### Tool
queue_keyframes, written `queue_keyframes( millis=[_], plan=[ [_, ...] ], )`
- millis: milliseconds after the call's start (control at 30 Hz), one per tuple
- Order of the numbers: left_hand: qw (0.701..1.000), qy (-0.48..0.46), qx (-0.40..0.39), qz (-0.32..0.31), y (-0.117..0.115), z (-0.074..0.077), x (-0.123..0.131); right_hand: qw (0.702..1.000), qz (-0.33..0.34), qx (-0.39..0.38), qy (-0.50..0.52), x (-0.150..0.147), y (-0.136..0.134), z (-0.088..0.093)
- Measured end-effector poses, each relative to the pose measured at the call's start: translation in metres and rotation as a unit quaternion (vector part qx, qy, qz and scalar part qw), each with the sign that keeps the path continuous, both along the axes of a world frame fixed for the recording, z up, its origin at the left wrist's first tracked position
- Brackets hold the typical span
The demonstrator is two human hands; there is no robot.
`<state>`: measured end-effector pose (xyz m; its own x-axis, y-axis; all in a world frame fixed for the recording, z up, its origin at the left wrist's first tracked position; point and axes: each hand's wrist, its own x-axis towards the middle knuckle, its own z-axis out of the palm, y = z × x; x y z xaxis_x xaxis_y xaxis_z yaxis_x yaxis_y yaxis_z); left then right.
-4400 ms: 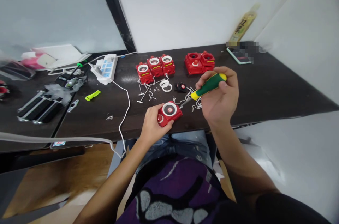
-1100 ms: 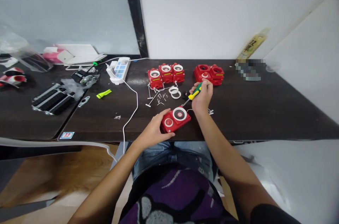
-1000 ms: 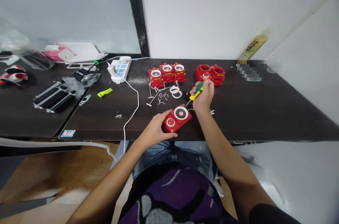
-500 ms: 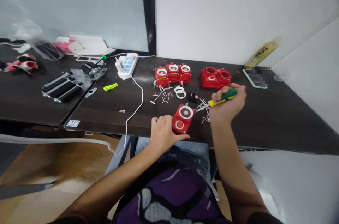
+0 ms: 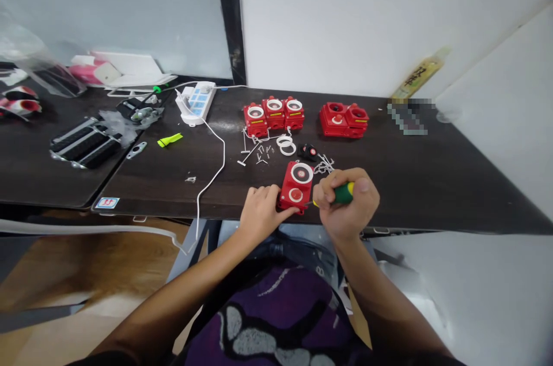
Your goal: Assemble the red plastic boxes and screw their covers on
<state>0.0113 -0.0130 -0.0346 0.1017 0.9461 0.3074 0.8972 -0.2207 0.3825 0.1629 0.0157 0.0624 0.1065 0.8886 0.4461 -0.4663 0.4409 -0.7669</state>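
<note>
Right hand (image 5: 347, 207) pulled back beside red toy unit (image 5: 296, 186), fist closed round green screwdriver (image 5: 341, 194); left hand (image 5: 260, 213) gripping unit's near-left edge.

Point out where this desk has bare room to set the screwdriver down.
Widest bare stretch: the desk right of the right hand with the screwdriver, out to its far end. Smaller patch: between the white cable and the yellow-green clip. Crowded: screws and white rings beyond the red box that the left hand holds.
</note>
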Motion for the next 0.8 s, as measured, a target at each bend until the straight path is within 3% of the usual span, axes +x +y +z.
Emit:
queue_keyframes(
  millis=[333, 600, 800],
  plan=[
    [1.0, 0.017, -0.001, -0.005, 0.0, 0.003, -0.001, 0.999, -0.025, -0.009, -0.018, 0.01, 0.009, -0.003],
    [1.0, 0.023, 0.002, -0.004, 0.0, 0.002, -0.001, 1.0, 0.008, -0.013, -0.016, 0.002, 0.001, -0.011],
    [1.0, 0.028, -0.003, -0.005, 0.0, 0.003, -0.001, 0.999, -0.031, 0.004, -0.017, 0.006, 0.002, -0.007]
  ],
)
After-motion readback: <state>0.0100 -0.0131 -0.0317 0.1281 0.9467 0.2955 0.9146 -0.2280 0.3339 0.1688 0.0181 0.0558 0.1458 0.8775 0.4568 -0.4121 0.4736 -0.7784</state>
